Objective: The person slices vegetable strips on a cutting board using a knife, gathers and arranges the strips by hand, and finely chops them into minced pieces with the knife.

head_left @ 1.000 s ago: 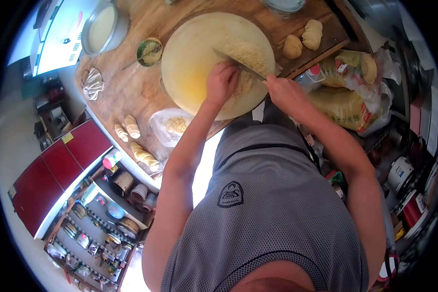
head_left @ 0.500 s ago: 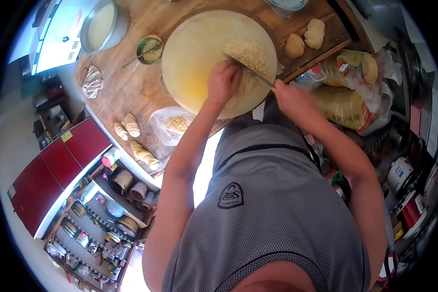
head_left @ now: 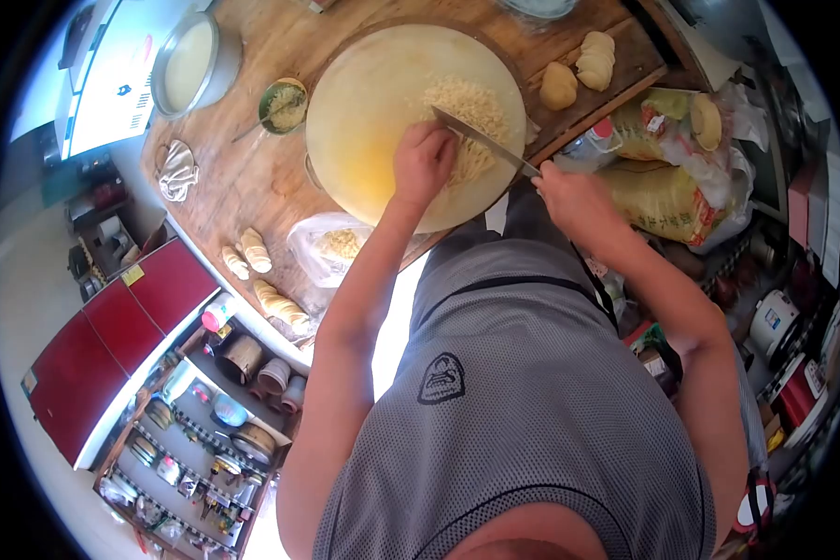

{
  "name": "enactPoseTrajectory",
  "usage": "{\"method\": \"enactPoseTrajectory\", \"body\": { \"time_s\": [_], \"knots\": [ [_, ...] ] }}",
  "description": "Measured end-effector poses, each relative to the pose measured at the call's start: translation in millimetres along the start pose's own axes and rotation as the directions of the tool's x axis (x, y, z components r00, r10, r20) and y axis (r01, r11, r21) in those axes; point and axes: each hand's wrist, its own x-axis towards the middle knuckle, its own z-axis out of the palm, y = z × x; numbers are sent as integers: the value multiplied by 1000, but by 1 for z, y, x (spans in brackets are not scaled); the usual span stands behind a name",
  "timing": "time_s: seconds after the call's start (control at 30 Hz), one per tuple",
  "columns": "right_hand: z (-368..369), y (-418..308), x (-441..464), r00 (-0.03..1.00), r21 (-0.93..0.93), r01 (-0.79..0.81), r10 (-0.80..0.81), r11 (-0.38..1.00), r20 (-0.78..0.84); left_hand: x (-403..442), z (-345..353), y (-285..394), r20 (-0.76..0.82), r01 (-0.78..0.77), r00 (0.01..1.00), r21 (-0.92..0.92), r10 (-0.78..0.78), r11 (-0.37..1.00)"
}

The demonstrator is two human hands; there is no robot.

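Observation:
On a round, pale cutting board [head_left: 355, 93] lies a pile of finely chopped pale food [head_left: 471, 105]. My left hand [head_left: 425, 163] is closed, its fingers curled down over pale shreds [head_left: 471, 163] at the near side of the pile. My right hand [head_left: 569, 198] grips the handle of a knife [head_left: 485, 142]. Its blade slants across the board between the chopped pile and the shreds, with the tip just beyond my left fingers. What lies directly beneath my left fingers is hidden.
Around the board on the wooden table [head_left: 243, 177] are a green bowl [head_left: 283, 105] with chopped food and a spoon, a metal pot [head_left: 196, 65], a plastic bag [head_left: 331, 247], a crumpled cloth [head_left: 177, 171] and pale ridged lumps [head_left: 595, 61]. Sacks [head_left: 658, 201] stand at right.
My right hand and the knife handle have moved slightly to the right and nearer my body, and the blade has turned a little. My left hand stays over the shreds.

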Motion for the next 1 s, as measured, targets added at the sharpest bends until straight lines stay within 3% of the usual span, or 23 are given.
{"method": "enactPoseTrajectory", "body": {
  "time_s": [0.07,0.3,0.4,0.5,0.6,0.7,0.8,0.93,1.0],
  "knots": [
    [8,-9,5,998,-1,-40,40,999,48,2,-1,2,2,-33,999,19,33,999],
    [27,-11,36,999,25,-11,12,1000,-36,4,-3,0,47,-29,999,45,26,999],
    [23,-10,36,999,20,-19,19,1000,-26,3,-15,-1,110,-22,994,-52,28,998],
    [23,-10,37,999,21,-34,34,999,-23,1,-22,-2,108,92,992,-224,-69,970],
    [22,-10,38,998,35,-64,63,997,9,-6,-21,1,84,113,991,-162,-101,980],
    [24,11,49,998,92,-57,58,994,-8,-7,-12,32,76,-2,997,-8,3,1000],
    [22,23,54,999,148,-6,14,989,-48,-8,4,56,161,-301,945,91,284,949],
    [15,10,48,999,128,-50,52,991,-11,-11,16,47,210,-352,928,217,308,911],
    [15,0,43,997,95,-76,75,993,12,-11,14,38,176,-257,960,270,215,928]
  ]
}}
